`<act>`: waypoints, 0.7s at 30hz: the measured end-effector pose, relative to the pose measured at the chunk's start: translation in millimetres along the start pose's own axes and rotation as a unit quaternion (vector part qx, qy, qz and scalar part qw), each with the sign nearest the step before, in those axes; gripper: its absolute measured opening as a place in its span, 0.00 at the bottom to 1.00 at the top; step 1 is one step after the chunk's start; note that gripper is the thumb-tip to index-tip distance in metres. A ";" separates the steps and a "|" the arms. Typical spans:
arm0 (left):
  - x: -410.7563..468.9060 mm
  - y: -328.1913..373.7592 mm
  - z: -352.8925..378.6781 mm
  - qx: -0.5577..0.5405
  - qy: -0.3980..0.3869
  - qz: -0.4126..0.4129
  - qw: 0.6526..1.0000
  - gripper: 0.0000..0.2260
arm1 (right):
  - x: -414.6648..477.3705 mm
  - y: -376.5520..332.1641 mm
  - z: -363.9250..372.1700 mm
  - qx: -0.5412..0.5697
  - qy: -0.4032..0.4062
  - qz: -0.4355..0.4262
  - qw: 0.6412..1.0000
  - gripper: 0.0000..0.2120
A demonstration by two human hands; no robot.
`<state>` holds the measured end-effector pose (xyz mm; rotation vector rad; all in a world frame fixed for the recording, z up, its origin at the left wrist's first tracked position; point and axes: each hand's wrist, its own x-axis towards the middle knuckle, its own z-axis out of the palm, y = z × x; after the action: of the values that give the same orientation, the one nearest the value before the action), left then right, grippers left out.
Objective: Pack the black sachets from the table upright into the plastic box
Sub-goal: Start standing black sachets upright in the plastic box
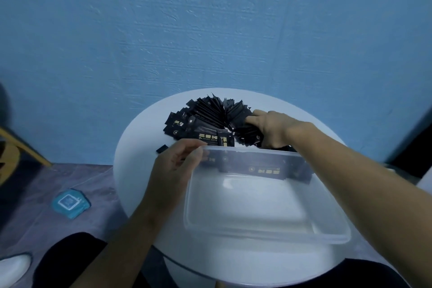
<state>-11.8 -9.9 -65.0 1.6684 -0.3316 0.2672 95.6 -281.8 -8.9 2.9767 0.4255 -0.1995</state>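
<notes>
Sachets: a heap of small, flat black foil sachets (210, 117) lies fanned out on the far half of the round white table (140, 147), just behind the box.
Box: a clear rectangular plastic box (266, 236) sits on the near half of the table. Its floor looks bare. A dark row of sachets shows through the far wall, but I cannot tell whether it stands inside or behind.
Left hand: the left hand (177, 163) curls round the box's far left corner and steadies it.
Right hand: the right hand (268, 128) is dug into the right side of the heap, fingers closed on a bunch of sachets.
Handling: the sachets look light, thin, slick and floppy, likely to slide apart and fall flat. I would pinch a squared bundle by its long edges and lean it against a wall of the box.
Writing: gold print on several sachets. One near the box rim, upside down from here, seems to read "BLACK COFFEE". The rest is too small to read.
Floor: a teal packet (70, 202) with a white emblem lies to the left. Its text is unreadable.
</notes>
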 end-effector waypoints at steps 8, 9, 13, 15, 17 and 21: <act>-1.3 3.8 1.5 -0.005 -0.001 -0.004 1.000 0.06 | -38.7 -8.2 -23.4 -0.041 0.163 -0.017 0.986 0.13; -1.7 4.6 1.6 -0.008 0.000 -0.007 1.000 0.05 | -47.9 -13.1 -30.3 -0.044 0.179 -0.022 0.983 0.13; -1.8 4.6 1.9 -0.003 0.003 -0.020 1.000 0.03 | -96.0 -48.0 -64.3 -0.053 0.220 -0.043 0.973 0.13; -1.3 4.9 2.5 0.004 0.007 -0.022 1.000 0.04 | -122.7 -72.9 -77.4 -0.042 0.214 -0.058 0.974 0.13; -0.4 5.0 3.7 -0.004 0.009 -0.022 1.000 0.04 | -143.5 -96.0 -82.2 -0.023 0.187 -0.074 0.979 0.13; -2.8 8.3 4.8 -0.037 0.012 -0.017 0.999 0.07 | -154.4 -117.6 -64.4 0.027 0.075 -0.062 0.995 0.17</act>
<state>-17.5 -15.4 -59.0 1.5959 -0.2911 0.2469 -77.7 -202.1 64.6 3.0324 0.6323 0.0006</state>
